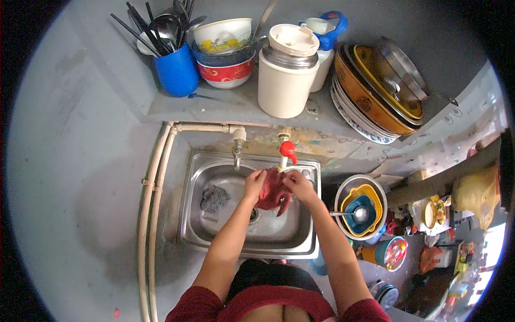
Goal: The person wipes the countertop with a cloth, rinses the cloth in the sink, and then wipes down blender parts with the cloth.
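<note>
Both hands hold a dark red cloth (272,195) over the right half of a stainless steel sink (277,239). My left hand (254,185) pinches the cloth's left side. At its upper right, my right hand (297,186) grips the cloth, close below a white tap with a red handle (287,149). The lower end of the cloth hangs loose above the basin, to the right of the drain (253,215). A grey mesh scourer (215,198) lies on the left of the basin floor. Whether water runs from the tap is hard to tell.
A metal tap (237,155) juts over the sink's back left. On the ledge stand a blue utensil cup (177,72), stacked bowls (225,72), a cream flask (285,88) and leaning plates and trays (362,96). Nested baskets in a metal basin (342,189) sit right; pipes (151,225) run left.
</note>
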A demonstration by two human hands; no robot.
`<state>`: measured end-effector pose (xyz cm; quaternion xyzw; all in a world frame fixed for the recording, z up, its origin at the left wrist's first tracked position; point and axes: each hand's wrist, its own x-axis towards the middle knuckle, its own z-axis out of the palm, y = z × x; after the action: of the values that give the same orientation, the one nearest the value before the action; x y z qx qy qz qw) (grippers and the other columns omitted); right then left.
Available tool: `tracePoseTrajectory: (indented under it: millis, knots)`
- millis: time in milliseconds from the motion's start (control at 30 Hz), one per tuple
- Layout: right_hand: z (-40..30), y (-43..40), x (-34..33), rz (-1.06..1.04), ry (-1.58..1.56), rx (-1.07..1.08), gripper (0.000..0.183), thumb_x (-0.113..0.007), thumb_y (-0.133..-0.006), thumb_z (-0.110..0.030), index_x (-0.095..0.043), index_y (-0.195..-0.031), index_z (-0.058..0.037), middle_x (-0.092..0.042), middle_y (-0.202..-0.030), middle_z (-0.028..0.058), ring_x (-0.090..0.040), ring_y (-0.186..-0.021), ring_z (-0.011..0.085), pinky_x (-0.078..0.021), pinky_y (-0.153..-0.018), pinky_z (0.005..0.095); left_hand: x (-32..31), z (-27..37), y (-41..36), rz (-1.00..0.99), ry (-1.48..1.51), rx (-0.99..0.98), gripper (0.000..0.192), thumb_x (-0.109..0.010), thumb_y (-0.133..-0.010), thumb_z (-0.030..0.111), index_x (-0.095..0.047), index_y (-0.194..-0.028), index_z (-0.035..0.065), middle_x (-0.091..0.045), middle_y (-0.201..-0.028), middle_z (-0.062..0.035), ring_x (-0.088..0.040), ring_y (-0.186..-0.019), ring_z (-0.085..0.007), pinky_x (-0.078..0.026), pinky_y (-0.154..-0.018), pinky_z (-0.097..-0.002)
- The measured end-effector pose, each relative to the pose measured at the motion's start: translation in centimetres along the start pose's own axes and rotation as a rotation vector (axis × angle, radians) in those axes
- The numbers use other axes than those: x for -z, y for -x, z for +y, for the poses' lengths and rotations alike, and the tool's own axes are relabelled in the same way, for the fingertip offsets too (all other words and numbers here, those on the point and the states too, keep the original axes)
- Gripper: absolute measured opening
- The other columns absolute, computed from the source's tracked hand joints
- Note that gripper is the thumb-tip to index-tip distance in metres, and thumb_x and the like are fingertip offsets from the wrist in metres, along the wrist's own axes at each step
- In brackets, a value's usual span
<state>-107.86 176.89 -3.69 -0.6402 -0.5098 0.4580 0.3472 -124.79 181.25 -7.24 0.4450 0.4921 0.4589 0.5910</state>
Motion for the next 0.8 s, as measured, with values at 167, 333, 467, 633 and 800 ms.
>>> tracePoseTrajectory:
  millis: [167, 333, 467, 633, 800]
  knots:
    - [0.7, -0.2, -1.6, 0.137, -0.274, 0.210, 0.025, -0.059, -0.073, 0.001, -0.054, -0.098, -0.0006, -0.059, -0.081, 0.0088, -0.056, -0.082, 0.0168, -0.0463, -0.071, 0.0306, -2.4, 3.3, 2.3, -0.137, -0.158, -0.183, 0.021, -0.055, -0.087, 0.016, -0.061, -0.097, -0.0019, -0.065, -0.082, -0.0064, -0.058, -0.074, -0.0110, -0.046, -0.070, -0.0265]
    - [0.4, -0.4, -2.6, -0.022, -0.354, 0.008, 0.022, -0.054, -0.083, -0.005, -0.054, -0.105, 0.0000, -0.061, -0.087, 0.0053, -0.059, -0.076, 0.0128, -0.0476, -0.066, 0.0265, -1.6, 2.6, 3.0, -0.292, 0.087, -0.242, 0.027, -0.050, -0.076, -0.003, -0.059, -0.102, -0.0014, -0.060, -0.098, -0.0099, -0.056, -0.096, -0.0152, -0.045, -0.080, -0.0279]
    - [-2.2, 0.2, -2.4, -0.006, -0.934, -0.141, 0.022, -0.049, -0.091, -0.014, -0.053, -0.108, -0.0002, -0.062, -0.093, 0.0087, -0.061, -0.080, 0.0184, -0.0486, -0.073, 0.0308, 0.0, -0.6, 1.9, -0.369, -0.180, -0.061, 0.035, -0.052, -0.072, -0.002, -0.053, -0.107, -0.0018, -0.061, -0.086, -0.0083, -0.059, -0.085, -0.0170, -0.047, -0.076, -0.0286]
    - [0.6, 0.4, 0.5, 0.023, -0.198, -0.247, 0.048, -0.062, -0.081, -0.014, -0.044, -0.123, 0.0016, -0.061, -0.103, 0.0139, -0.061, -0.092, 0.0250, -0.0481, -0.082, 0.0368, -0.5, 1.9, 1.3, -0.162, -0.226, 0.310, 0.039, -0.053, -0.066, -0.002, -0.050, -0.106, -0.0020, -0.060, -0.079, -0.0095, -0.060, -0.075, -0.0222, -0.048, -0.072, -0.0322]
    - [1.0, 1.0, -3.0, 0.092, -0.068, 0.130, 0.065, -0.072, -0.067, -0.005, -0.040, -0.124, -0.0001, -0.061, -0.099, 0.0131, -0.060, -0.094, 0.0222, -0.0482, -0.083, 0.0324, -2.6, 0.9, 1.6, -0.297, -0.273, -0.146, 0.043, -0.061, -0.064, 0.009, -0.050, -0.104, -0.0029, -0.056, -0.099, -0.0186, -0.056, -0.093, -0.0268, -0.043, -0.084, -0.0370]
